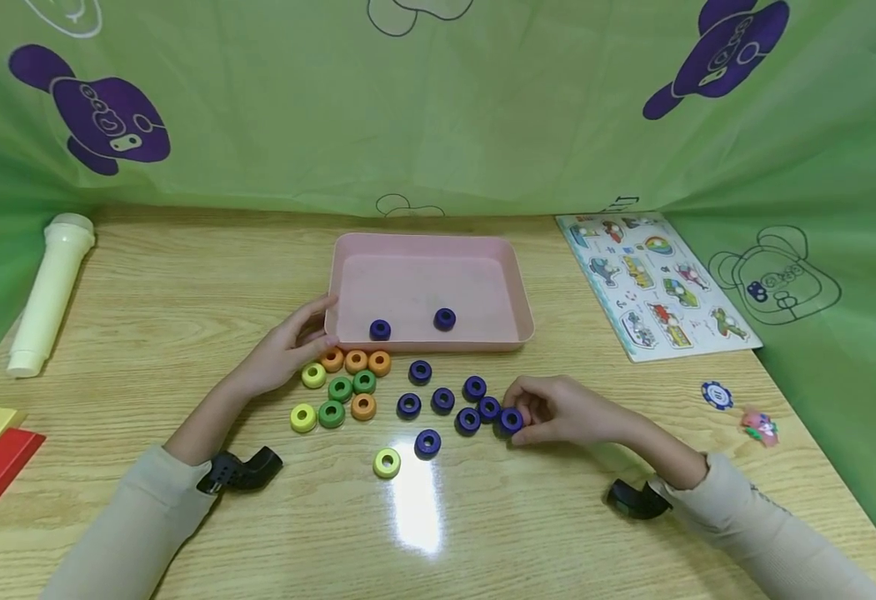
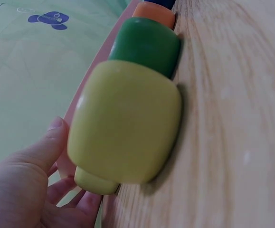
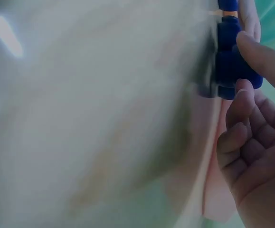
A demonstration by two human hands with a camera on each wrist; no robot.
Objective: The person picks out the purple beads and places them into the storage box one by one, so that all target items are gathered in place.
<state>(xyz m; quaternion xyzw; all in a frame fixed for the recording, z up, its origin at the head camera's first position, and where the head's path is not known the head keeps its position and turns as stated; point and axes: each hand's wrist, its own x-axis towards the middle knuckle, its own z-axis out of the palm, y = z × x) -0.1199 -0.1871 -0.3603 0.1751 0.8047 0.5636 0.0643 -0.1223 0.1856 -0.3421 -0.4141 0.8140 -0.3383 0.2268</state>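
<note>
At the left front corner of a shallow pink tray point(image 1: 426, 279), my left hand point(image 1: 286, 348) holds the wall between thumb and fingers. My right hand point(image 1: 561, 408) pinches a dark blue ring-shaped bead point(image 1: 511, 422) between thumb and fingers, at the right end of a loose group of such beads. One neighbouring blue bead point(image 1: 488, 409) is right beside it. Inside the tray, near its front wall, are two blue beads, left point(image 1: 380, 330) and right point(image 1: 445, 319). Orange point(image 1: 363, 407), green point(image 1: 331, 414) and yellow beads point(image 1: 303, 417) cluster in front of the left hand.
A lone yellow bead point(image 1: 387, 462) lies nearer the front. On the right are a picture puzzle board point(image 1: 655, 283), a blue chip point(image 1: 717, 395) and a small pink figure point(image 1: 760, 427). A pale tube point(image 1: 51, 292) and yellow and red blocks point(image 1: 1, 463) lie left.
</note>
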